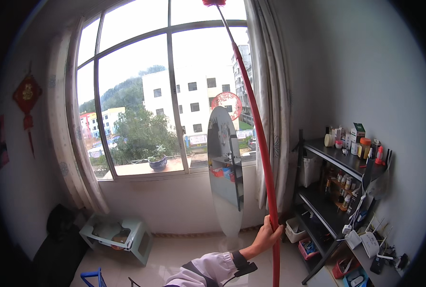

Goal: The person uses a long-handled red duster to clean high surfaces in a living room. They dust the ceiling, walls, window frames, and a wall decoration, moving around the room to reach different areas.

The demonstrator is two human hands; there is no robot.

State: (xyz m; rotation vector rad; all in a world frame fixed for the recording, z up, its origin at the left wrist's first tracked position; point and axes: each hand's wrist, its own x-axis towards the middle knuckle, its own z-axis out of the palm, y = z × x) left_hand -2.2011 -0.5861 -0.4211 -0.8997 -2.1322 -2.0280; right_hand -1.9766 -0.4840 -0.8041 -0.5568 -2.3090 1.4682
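My left hand (265, 235) reaches in from the lower middle, in a pale sleeve with a dark band at the wrist. It grips a long red telescopic pole (258, 118), which stands nearly upright and leans a little left towards its top. A thin metal section of the pole carries a red bristle brush head (213, 3), cut off by the upper picture edge. Behind the brush is the upper part of the window (137, 97); I cannot tell whether they touch. The pole's lower end runs out of the picture. My right hand is out of view.
An oval standing mirror (222, 204) is left of the pole, before the window wall. Patterned curtains (272, 89) hang close behind the pole. At right stands a black shelf rack (331, 152) holding bottles and boxes, near a white router (370, 244). A pale green stool (141, 247) stands lower left.
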